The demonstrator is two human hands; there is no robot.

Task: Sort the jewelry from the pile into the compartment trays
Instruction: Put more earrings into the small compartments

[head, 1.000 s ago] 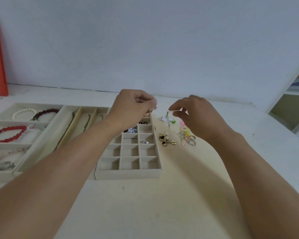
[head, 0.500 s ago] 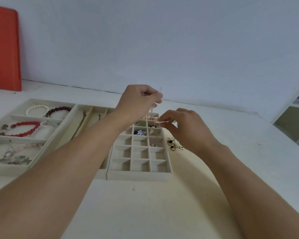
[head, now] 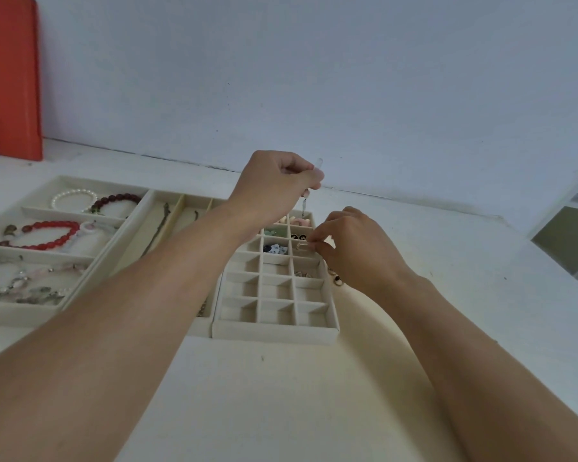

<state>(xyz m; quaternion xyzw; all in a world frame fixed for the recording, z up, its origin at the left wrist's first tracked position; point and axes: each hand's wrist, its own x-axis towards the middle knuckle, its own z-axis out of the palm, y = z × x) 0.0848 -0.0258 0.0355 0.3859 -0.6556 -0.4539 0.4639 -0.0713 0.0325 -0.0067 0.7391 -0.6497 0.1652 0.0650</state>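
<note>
Jewelry pile (head: 336, 278) peeks out at 3 o'clock of the grid tray (head: 276, 323), mostly hidden behind the right hand (head: 351, 248), which pinches a tiny, indistinct piece. Left hand (head: 274, 188) pinches a dangling earring (head: 303, 205) over the tray's 12 o'clock end.

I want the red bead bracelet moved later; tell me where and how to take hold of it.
Pinch the red bead bracelet at its near arc of beads, coming straight down from above. It lies flat as an open loop in the left tray, so the fingers can straddle one strand. Compartment walls close by probably block a sideways approach. Avoid the white charm at its right end.
</note>
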